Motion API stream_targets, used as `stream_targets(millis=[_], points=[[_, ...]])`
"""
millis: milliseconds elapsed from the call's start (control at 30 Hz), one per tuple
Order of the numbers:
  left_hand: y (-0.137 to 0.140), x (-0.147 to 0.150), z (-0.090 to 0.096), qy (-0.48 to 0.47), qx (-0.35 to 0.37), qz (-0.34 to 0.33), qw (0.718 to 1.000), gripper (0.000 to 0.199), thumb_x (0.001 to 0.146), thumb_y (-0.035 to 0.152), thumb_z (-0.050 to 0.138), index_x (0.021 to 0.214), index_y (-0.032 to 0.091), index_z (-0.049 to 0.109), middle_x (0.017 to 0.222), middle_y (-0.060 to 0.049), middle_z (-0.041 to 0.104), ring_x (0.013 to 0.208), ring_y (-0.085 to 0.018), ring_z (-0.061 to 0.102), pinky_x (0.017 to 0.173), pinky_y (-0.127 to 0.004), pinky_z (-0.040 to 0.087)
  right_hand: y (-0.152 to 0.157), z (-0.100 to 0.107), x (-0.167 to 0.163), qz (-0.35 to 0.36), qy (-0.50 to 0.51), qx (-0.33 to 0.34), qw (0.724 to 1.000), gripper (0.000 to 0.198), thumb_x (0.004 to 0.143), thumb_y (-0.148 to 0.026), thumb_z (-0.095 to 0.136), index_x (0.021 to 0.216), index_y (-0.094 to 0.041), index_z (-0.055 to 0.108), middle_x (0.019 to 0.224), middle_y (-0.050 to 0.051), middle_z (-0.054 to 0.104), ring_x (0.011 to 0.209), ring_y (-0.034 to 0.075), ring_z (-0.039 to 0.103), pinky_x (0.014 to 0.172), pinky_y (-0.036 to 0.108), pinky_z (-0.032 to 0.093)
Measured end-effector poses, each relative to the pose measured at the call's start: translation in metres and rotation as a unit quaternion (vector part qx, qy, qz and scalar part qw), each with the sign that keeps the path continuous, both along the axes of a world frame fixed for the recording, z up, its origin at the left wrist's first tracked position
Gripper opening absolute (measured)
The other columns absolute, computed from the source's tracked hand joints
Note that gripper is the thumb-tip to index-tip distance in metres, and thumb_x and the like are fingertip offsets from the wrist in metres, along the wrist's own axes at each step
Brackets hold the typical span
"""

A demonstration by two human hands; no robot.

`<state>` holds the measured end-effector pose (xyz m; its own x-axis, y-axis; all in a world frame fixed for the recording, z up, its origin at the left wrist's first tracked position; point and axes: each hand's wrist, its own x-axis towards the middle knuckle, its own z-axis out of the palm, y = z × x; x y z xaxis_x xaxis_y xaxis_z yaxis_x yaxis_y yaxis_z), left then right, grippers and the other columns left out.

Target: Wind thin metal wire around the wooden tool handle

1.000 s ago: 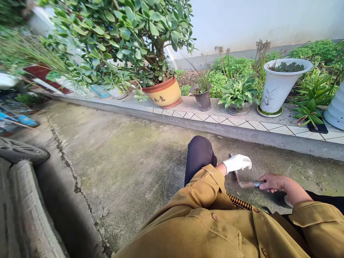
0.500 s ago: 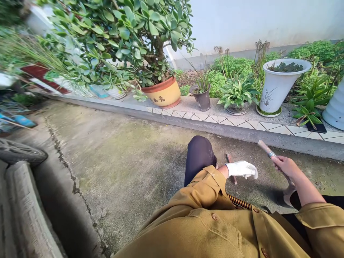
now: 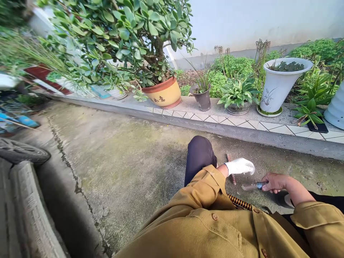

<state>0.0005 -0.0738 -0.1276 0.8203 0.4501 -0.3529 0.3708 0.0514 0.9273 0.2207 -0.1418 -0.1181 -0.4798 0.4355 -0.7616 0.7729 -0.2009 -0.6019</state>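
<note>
My left hand, in a white glove, hovers beside my bent knee with its fingers together and curled downward. What lies under the fingers, if anything, is hidden. Behind and below this hand a reddish-brown stick rests on the concrete, its middle covered by the glove. My bare right hand is closed around a short tool with a pale, rod-like end and a shiny metal band. That end points left, just below the gloved hand, and is smeared by motion. The fist hides the rest of the tool.
A low tiled ledge runs across in front, bearing a yellow pot, a grey pot, a white flared planter and a black phone-like slab. At left are a wheel and a weathered beam above cracked concrete.
My right hand has swung the tool down and left, from pointing up-left to lying nearly level. My left hand has shifted slightly left and up.
</note>
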Motion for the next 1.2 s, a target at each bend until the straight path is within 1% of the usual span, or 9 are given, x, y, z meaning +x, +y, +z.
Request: stream_targets(millis=[100,200,400,500,633,867,933,1033,1200], points=[[0.003,0.001,0.0,-0.007,0.012,0.049,0.999,0.014,0.087,0.02,0.055,0.081,0.014,0.066,0.084,0.0,0.065,0.07,-0.008,0.053,0.063,-0.019,0.04,-0.001,0.019,0.005,-0.008,0.15,-0.049,0.987,0.047,0.07,-0.062,0.073,0.083,-0.017,0.066,0.065,0.0,0.059,0.054,0.011,0.05,0.055,0.026,0.038],[0.002,0.003,0.004,-0.031,-0.018,0.117,0.992,0.016,0.087,0.026,0.057,0.084,0.012,0.066,0.084,-0.002,0.064,0.068,-0.008,0.052,0.064,-0.021,0.041,0.003,0.04,0.019,-0.133,0.257,0.035,0.956,0.046,0.079,-0.062,0.067,0.084,-0.016,0.064,0.074,0.002,0.061,0.061,0.012,0.051,0.06,0.026,0.042],[-0.008,0.001,0.022,-0.013,-0.071,0.056,0.996,0.023,0.085,0.036,0.063,0.084,0.014,0.07,0.066,0.0,0.053,0.058,-0.008,0.043,0.062,-0.023,0.045,0.015,0.033,0.043,-0.452,0.279,0.21,0.821,0.046,0.082,-0.063,0.061,0.097,-0.019,0.063,0.075,0.002,0.058,0.061,0.014,0.051,0.06,0.029,0.046],[-0.013,0.001,0.027,0.018,-0.087,0.03,0.996,0.016,0.081,0.033,0.068,0.078,0.017,0.072,0.063,-0.002,0.054,0.057,-0.011,0.045,0.058,-0.025,0.044,0.023,0.011,0.043,-0.428,0.087,0.237,0.868,0.042,0.085,-0.058,0.055,0.094,-0.018,0.064,0.074,0.006,0.062,0.062,0.019,0.055,0.06,0.033,0.046],[-0.015,-0.001,0.026,0.043,-0.078,0.011,0.996,0.009,0.079,0.027,0.07,0.075,0.02,0.073,0.071,-0.004,0.062,0.065,-0.014,0.053,0.058,-0.025,0.044,0.023,-0.012,0.034,-0.198,-0.173,0.265,0.928,0.028,0.083,-0.044,0.06,0.092,-0.019,0.071,0.077,0.012,0.068,0.072,0.027,0.064,0.066,0.038,0.045],[-0.005,-0.001,0.014,-0.002,-0.04,0.048,0.998,0.011,0.081,0.022,0.064,0.073,0.016,0.068,0.075,-0.003,0.064,0.064,-0.01,0.049,0.061,-0.023,0.042,0.0,-0.004,0.005,0.004,0.011,-0.006,1.0,0.034,0.071,-0.053,0.072,0.08,-0.021,0.068,0.06,0.0,0.059,0.052,0.014,0.054,0.056,0.029,0.042],[-0.001,-0.001,0.01,-0.009,-0.038,0.069,0.997,0.01,0.082,0.02,0.061,0.076,0.014,0.066,0.074,-0.001,0.062,0.063,-0.009,0.047,0.062,-0.022,0.041,-0.001,0.01,0.006,-0.017,0.127,-0.046,0.991,0.046,0.068,-0.059,0.074,0.087,-0.018,0.068,0.066,0.0,0.06,0.056,0.013,0.053,0.058,0.027,0.042],[0.002,0.001,0.006,-0.025,-0.033,0.106,0.994,0.013,0.087,0.022,0.055,0.08,0.014,0.064,0.068,0.001,0.056,0.061,-0.008,0.046,0.061,-0.022,0.038,0.005,0.031,0.018,-0.163,0.256,0.028,0.952,0.048,0.074,-0.062,0.071,0.087,-0.017,0.064,0.074,0.001,0.061,0.062,0.012,0.053,0.062,0.026,0.043],[-0.008,0.004,0.013,0.007,-0.027,0.057,0.998,0.019,0.089,0.029,0.057,0.082,0.016,0.069,0.062,0.0,0.052,0.06,-0.01,0.046,0.062,-0.023,0.041,0.018,0.028,0.036,-0.418,0.226,0.162,0.865,0.05,0.076,-0.069,0.063,0.081,-0.02,0.058,0.07,0.001,0.057,0.056,0.013,0.05,0.054,0.028,0.043]])
